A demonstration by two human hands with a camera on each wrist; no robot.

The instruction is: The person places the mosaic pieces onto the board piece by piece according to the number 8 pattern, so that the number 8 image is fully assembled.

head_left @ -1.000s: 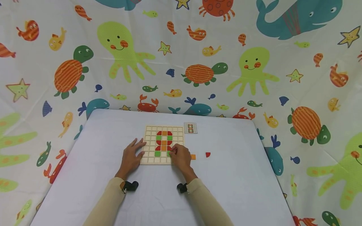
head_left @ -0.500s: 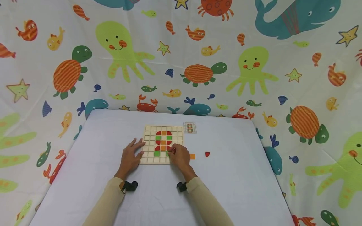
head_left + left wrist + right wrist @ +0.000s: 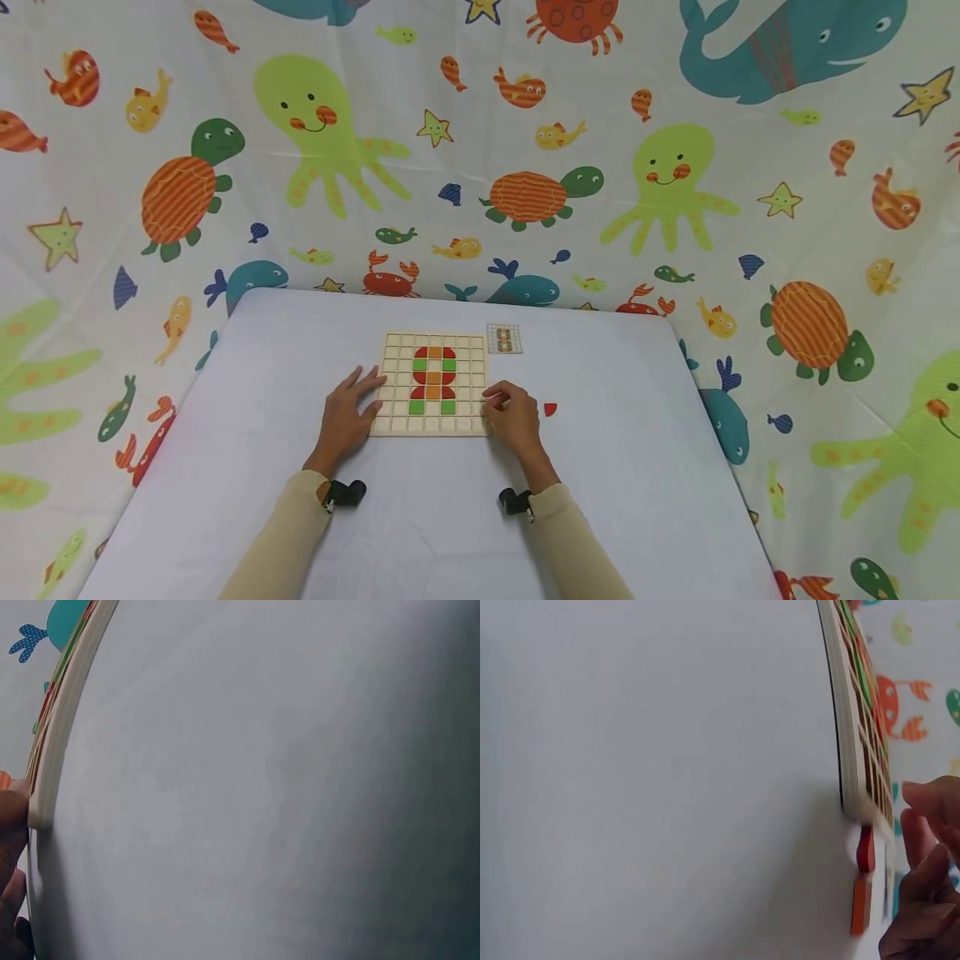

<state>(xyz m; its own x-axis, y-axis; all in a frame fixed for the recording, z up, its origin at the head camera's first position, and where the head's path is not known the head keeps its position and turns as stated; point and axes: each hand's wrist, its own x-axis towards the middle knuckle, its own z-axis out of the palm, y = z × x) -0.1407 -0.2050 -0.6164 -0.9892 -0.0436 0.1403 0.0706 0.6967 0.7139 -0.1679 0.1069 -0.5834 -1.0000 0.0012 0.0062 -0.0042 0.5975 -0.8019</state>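
A wooden grid board (image 3: 467, 422) lies on the table, with red, orange and green tiles set in its middle columns. At its left edge rests my left hand (image 3: 343, 421), fingers spread and fingertips on the rim. My right hand (image 3: 516, 417) hovers at the board's right edge, fingers loosely bent with nothing seen between them. Below those fingers, the right wrist view shows a red tile (image 3: 865, 851) by the board's corner and an orange tile (image 3: 861, 906) beside it; the hand hides both in the head view. Another red quarter-round tile (image 3: 551, 409) lies just right of this hand.
A small pattern card (image 3: 504, 339) lies beyond the board's top right corner, printed with a similar grid figure. White cloth covers the table (image 3: 637, 467). Behind its far edge hangs a curtain (image 3: 465, 275) of sea animals.
My right hand has moved right, off the tiles to the board's right edge, uncovering the lower right green tile and covering the orange one. The left hand stays put.
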